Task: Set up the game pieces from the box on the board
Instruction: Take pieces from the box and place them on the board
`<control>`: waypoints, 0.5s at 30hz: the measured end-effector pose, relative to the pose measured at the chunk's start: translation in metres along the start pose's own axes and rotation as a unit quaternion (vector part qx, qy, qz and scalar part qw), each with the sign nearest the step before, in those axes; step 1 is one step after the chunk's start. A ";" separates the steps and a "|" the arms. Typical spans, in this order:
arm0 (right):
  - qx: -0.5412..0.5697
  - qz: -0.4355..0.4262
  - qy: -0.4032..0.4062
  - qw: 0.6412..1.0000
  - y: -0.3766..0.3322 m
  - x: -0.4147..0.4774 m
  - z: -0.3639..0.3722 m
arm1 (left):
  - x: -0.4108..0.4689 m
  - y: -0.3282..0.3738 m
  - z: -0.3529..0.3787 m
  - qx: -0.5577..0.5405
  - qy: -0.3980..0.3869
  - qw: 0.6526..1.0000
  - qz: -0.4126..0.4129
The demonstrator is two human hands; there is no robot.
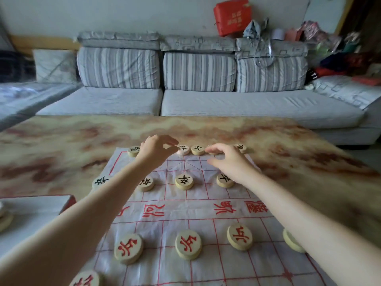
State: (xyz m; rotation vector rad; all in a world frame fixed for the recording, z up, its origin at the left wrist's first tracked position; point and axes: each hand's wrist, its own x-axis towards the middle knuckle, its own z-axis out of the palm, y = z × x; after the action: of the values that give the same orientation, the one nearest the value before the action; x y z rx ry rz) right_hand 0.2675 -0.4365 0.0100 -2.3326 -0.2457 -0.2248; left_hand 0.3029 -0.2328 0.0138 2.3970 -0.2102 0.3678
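Head view: both hands at the xiangqi board's far edge

Head camera looks down on the paper xiangqi board [189,211], which lies on the marbled counter [61,145]. The left hand [157,150] hovers over the far row of black-lettered pieces [197,150]. Its fingers [172,141] are curled with thumb and forefinger nearly meeting; whether they pinch a piece cannot be told. The right hand [228,159] hangs over the same row, fingers loosely spread, holding nothing. Black soldiers [184,181] line mid-board and red soldiers [188,244] the near side. The box [35,211] sits at the counter's left edge.
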 end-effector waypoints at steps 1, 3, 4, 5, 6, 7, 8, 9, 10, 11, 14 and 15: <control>-0.003 0.001 -0.014 1.000 -0.010 -0.002 0.003 | -0.007 -0.003 -0.012 -0.023 0.002 1.000 -0.012; 0.004 0.008 -0.044 0.999 -0.030 -0.007 0.010 | -0.022 -0.008 -0.035 -0.049 0.009 0.998 -0.027; 0.007 0.013 -0.055 0.998 -0.040 -0.009 0.014 | -0.029 -0.011 -0.046 -0.053 0.010 0.998 -0.032; 0.009 0.016 -0.063 0.998 -0.049 -0.012 0.018 | -0.037 -0.014 -0.058 -0.055 0.013 0.998 -0.033; 0.012 0.015 -0.071 0.997 -0.058 -0.015 0.024 | -0.045 -0.019 -0.069 -0.057 0.019 0.998 -0.032; 0.016 0.011 -0.080 0.997 -0.067 -0.018 0.029 | -0.054 -0.024 -0.081 -0.059 0.025 0.998 -0.030; 0.017 0.009 -0.092 0.996 -0.077 -0.021 0.035 | -0.062 -0.031 -0.093 -0.057 0.029 0.997 -0.031; 0.017 0.006 -0.106 0.994 -0.087 -0.025 0.042 | -0.071 -0.038 -0.106 -0.052 0.031 0.998 -0.035; 0.017 0.003 -0.120 0.993 -0.097 -0.028 0.049 | -0.079 -0.047 -0.118 -0.047 0.031 0.997 -0.043; 0.020 -0.002 -0.134 0.991 -0.107 -0.031 0.057 | -0.089 -0.056 -0.130 -0.046 0.029 0.997 -0.052; 0.034 -0.021 -0.165 0.985 -0.138 -0.041 0.086 | -0.119 -0.085 -0.165 -0.042 0.025 0.996 -0.076; 0.034 -0.028 -0.175 0.984 -0.148 -0.044 0.097 | -0.130 -0.094 -0.175 -0.037 0.029 0.996 -0.082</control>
State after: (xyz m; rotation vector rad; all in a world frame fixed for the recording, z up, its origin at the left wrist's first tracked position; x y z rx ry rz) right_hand 0.1974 -0.2702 0.0338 -2.2871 -0.4840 0.1688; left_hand 0.1671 -0.0397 0.0403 2.3074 -0.0003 0.3462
